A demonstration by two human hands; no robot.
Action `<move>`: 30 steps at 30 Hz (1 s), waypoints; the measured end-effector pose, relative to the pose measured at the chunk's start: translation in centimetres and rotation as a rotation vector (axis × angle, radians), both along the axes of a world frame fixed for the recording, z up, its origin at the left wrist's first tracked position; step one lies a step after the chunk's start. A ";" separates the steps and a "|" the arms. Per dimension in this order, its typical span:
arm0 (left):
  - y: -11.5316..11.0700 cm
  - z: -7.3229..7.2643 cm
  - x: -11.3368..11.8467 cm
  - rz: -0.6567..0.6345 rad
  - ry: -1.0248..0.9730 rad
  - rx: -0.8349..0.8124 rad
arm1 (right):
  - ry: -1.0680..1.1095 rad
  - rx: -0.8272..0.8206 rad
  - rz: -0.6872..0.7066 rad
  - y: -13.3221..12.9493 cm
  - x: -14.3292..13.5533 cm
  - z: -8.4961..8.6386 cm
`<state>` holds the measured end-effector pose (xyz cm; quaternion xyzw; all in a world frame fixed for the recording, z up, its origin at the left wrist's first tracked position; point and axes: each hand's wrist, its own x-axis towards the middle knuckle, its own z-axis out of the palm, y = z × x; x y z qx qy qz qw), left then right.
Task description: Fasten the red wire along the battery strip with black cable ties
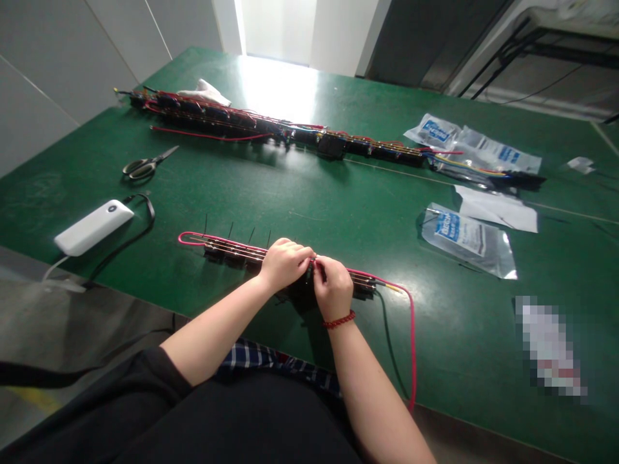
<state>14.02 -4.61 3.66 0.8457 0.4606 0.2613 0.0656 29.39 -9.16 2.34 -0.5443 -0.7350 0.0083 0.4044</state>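
Note:
A long black assembly with thin metal rods point(232, 251) lies near the table's front edge, several thin black strips standing up from its left part. Along it runs a red wire point(412, 322), looping at the left end and hanging over the edge at the right. My left hand point(286, 265) is closed over the middle of the assembly, fingertips pinched. Right beside it my right hand point(333, 287) pinches too, thumb and finger meeting the left fingertips. What sits between them is too small and covered to make out. A dark green wire point(385, 322) trails from the right end.
Across the green table point(242, 187) lies a longer wired black assembly point(300, 134), a white cloth point(210, 92) behind it. Scissors point(145, 166) and a white power bank point(94, 227) with a cable are at left. Clear plastic bags point(467, 238) and white paper point(498, 207) lie right.

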 end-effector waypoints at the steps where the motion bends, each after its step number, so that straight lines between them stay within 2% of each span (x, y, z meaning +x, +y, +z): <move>1: 0.0 0.0 0.0 -0.002 0.002 -0.002 | 0.000 -0.001 0.003 0.0 0.0 0.0; 13: -0.1 0.1 0.0 -0.005 -0.007 -0.002 | 0.005 -0.011 0.014 0.0 0.0 0.1; 19: -0.2 0.3 0.0 0.043 -0.050 -0.019 | 0.014 -0.021 0.016 0.0 0.0 -0.2; 30: -0.1 0.2 -0.2 -0.004 -0.026 -0.018 | 0.019 -0.032 0.017 0.0 0.0 -0.3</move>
